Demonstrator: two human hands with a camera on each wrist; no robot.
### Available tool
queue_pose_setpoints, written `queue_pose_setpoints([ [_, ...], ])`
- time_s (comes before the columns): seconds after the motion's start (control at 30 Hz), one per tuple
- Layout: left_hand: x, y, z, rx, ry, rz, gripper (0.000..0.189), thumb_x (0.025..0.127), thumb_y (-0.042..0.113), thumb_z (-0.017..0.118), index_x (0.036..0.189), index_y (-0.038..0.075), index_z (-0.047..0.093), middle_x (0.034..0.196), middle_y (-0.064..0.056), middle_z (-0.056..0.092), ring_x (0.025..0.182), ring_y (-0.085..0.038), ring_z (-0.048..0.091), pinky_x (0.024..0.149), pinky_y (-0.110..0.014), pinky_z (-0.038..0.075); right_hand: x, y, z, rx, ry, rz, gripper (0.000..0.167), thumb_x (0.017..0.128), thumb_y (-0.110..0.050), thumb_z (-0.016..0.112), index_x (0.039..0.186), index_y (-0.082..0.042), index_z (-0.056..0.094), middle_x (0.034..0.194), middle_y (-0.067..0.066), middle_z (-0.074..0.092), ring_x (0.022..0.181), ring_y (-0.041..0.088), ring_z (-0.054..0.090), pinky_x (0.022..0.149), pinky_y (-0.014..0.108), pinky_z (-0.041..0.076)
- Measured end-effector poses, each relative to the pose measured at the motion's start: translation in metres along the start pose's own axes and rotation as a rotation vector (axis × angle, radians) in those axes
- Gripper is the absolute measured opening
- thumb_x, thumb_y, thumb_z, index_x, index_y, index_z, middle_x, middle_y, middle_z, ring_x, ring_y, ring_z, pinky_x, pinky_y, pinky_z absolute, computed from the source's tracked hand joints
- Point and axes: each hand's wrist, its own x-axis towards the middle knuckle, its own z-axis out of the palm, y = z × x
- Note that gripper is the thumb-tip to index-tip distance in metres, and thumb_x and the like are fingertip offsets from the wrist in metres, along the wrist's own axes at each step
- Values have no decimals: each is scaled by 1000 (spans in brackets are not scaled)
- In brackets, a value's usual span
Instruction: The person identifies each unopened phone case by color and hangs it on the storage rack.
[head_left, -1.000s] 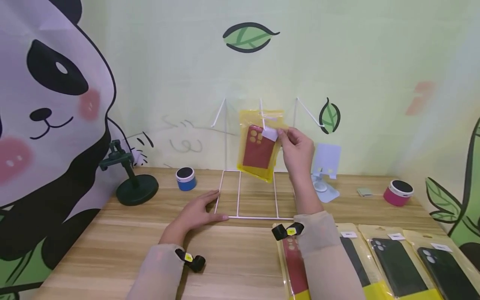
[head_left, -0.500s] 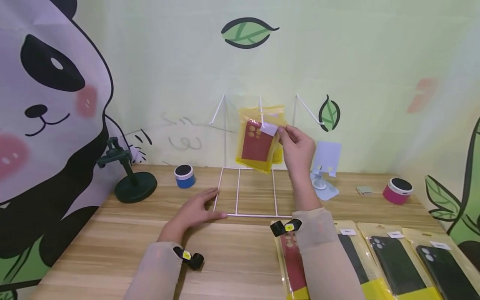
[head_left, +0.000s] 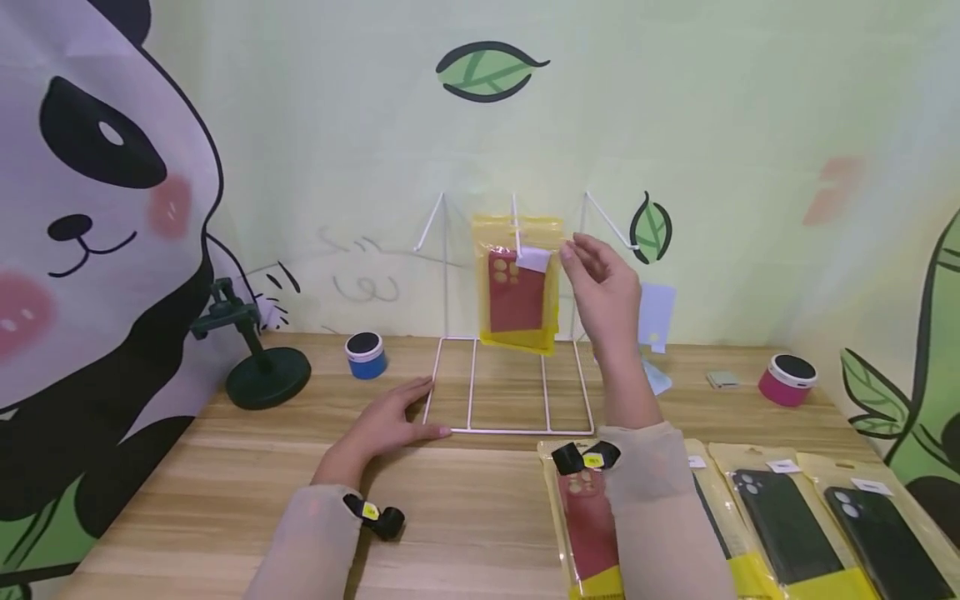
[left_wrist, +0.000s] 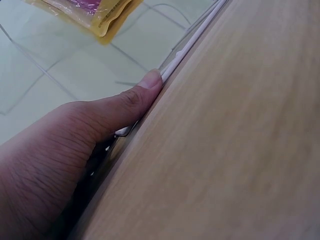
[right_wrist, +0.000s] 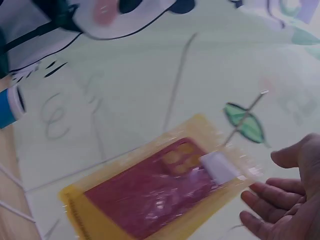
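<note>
1. Packaged red phone case [head_left: 516,292]: hangs upright from the middle hook [head_left: 515,218] of a white wire rack [head_left: 517,432], a pale label at its upper right; a further yellow edge shows behind it.
2. Right hand [head_left: 607,296]: raised just right of the package, fingers loosely extended with the thumb apart, gripping nothing; whether a fingertip touches the package edge cannot be told.
3. Left hand [head_left: 386,425]: at the rack's near left corner, thumb laid straight along the near bar, the other fingers extended toward the left bar.
4. Side hooks, left [head_left: 430,223] and right [head_left: 611,219]: project from the rack on either side of the package.
5. Counter [head_left: 465,525], near right: a second red case [head_left: 587,525] in its packet, partly behind the right sleeve [head_left: 660,517], with dark packaged cases [head_left: 787,525] farther right.
6. Counter, far left: dark green stand [head_left: 267,379] and blue speaker-like drum [head_left: 366,360].
7. Counter, far right: pink drum [head_left: 786,385].
</note>
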Motion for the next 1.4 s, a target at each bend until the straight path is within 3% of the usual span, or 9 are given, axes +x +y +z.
queue_pose_setpoints([
  [0.2, 1, 1, 3, -12, 3, 2, 99, 76, 72, 72, 154, 18, 44, 160, -3, 37, 148, -31, 31, 118, -55, 27, -23, -19, -28, -92, -215, -87, 47, 97, -33, 68, 137, -11, 61, 135, 7, 64, 125, 19, 59, 107, 41, 46],
  [0.43, 0, -4, 4, -8, 8, 25, 99, 77, 71, 72, 154, 15, 43, 160, -7, 37, 148, -33, 31, 118, -55, 27, -52, 10, -60, -285, -562, -265, 36, 99, -25, 66, 133, -13, 63, 130, 3, 67, 122, 19, 61, 106, 47, 47],
  [0.53, -1, -6, 4, 3, 18, 24, 98, 78, 71, 72, 154, 15, 44, 160, -7, 38, 147, -33, 32, 117, -56, 27, -59, 32, -79, -334, -717, -247, 34, 100, -26, 65, 132, -15, 64, 128, 0, 68, 121, 19, 62, 104, 50, 47],
  [0.7, -3, -4, 4, 12, 17, 32, 98, 79, 70, 71, 154, 14, 44, 159, -9, 38, 147, -35, 32, 117, -57, 28, -69, 64, -107, -395, -922, -123, 34, 101, -30, 63, 132, -17, 65, 127, -2, 68, 121, 24, 62, 102, 56, 47],
  [0.8, -2, -1, 4, 4, 18, 30, 97, 79, 69, 72, 154, 14, 44, 159, -8, 38, 147, -34, 32, 117, -57, 28, -72, 81, -117, -442, -967, -93, 34, 100, -31, 64, 130, -15, 66, 127, 3, 68, 121, 29, 61, 101, 58, 47],
  [1.03, -1, 3, 6, 17, -1, 37, 96, 80, 69, 71, 154, 13, 44, 159, -10, 39, 147, -35, 32, 117, -56, 28, -75, 115, -124, -511, -1038, -116, 38, 96, -25, 70, 126, -2, 65, 122, 13, 69, 117, 35, 62, 97, 57, 50],
  [1.27, 1, 6, 3, 7, 12, 37, 96, 80, 69, 71, 153, 13, 44, 159, -11, 39, 146, -36, 33, 117, -58, 28, -75, 120, -124, -538, -1040, -77, 47, 90, -24, 76, 128, 0, 61, 125, 16, 64, 117, 39, 61, 98, 57, 49],
  [1.4, 0, 5, 4, 16, 9, 27, 96, 80, 70, 71, 153, 14, 44, 159, -11, 39, 146, -36, 33, 117, -57, 28, -74, 123, -124, -571, -1021, -80, 47, 89, -26, 78, 123, 1, 61, 118, 15, 66, 111, 35, 63, 96, 53, 51],
])
